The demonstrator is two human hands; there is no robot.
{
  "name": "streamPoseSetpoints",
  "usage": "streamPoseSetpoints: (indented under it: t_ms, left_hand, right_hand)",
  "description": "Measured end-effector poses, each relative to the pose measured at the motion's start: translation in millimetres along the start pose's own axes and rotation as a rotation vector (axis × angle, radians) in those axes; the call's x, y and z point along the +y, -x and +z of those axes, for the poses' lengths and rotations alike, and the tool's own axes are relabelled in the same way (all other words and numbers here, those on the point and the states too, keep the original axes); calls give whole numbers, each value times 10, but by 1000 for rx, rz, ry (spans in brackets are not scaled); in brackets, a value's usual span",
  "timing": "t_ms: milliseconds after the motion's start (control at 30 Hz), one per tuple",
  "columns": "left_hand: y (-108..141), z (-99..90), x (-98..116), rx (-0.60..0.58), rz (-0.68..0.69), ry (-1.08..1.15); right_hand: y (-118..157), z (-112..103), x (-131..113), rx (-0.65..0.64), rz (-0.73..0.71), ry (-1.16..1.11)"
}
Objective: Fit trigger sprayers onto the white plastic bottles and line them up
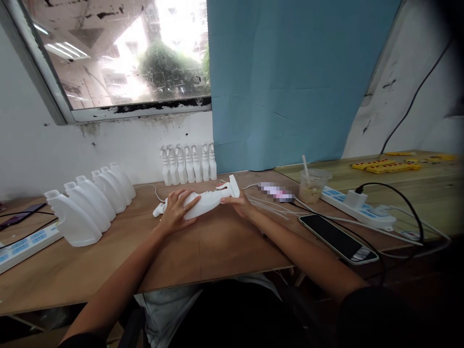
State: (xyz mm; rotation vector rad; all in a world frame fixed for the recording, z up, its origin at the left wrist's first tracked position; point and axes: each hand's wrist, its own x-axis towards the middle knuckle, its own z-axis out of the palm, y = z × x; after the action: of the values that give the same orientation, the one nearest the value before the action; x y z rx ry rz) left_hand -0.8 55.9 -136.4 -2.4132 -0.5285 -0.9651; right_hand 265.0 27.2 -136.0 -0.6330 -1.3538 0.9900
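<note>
A white bottle (205, 204) lies on its side in the air just above the brown table, its neck toward the right. My left hand (178, 209) is wrapped round its body, a ring on one finger. At the neck end, my right hand (237, 200) grips near a white spray head (231, 187); whether the head is fastened cannot be seen. Another white nozzle piece (158, 210) shows just left of my left hand. Open white bottles (80, 220) without heads stand in a row at the left. Several bottles with spray heads (188, 166) stand by the wall.
Thin white tubes (270, 208) lie right of my right hand. Farther right are a plastic cup (312, 186) with a straw, a power strip (373, 216) with cables, and a phone (337, 237). Another power strip (31, 244) is at the far left. Yellow pieces (386, 166) lie at the back right.
</note>
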Motion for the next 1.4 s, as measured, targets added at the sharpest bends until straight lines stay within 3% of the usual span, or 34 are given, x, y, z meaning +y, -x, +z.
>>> streamPoseSetpoints:
  t_ms: [233, 533, 667, 833, 967, 1100, 1233, 1333, 1400]
  left_hand:
    - [-27, 2, 31, 17, 6, -50]
    - [-60, -74, -17, -4, -2, -46]
    - [-5, -94, -100, 28, -211, 111]
    - [32, -31, -114, -30, -527, 376]
    - [33, 14, -57, 106, -660, 360]
    - [37, 43, -4, 222, -500, 178]
    - [29, 79, 37, 217, -215, -14]
    - [21, 112, 49, 183, -45, -129]
    - [15, 128, 46, 148, -31, -132]
  right_hand:
    - [-10, 3, -74, -5, 35, -47]
    - [-43, -1, -114, 20, 136, -341]
    - [-80, -149, -189, 46, 117, -422]
    - [-146, -254, -237, 128, 68, -424]
    - [-186, -215, -183, 170, 248, -336]
    - [-108, -73, -114, -5, 466, -133]
    - [14, 174, -89, -145, 511, -88]
    - [13, 335, -36, -131, 490, -111]
    - [-70, 385, 38, -46, 428, -36]
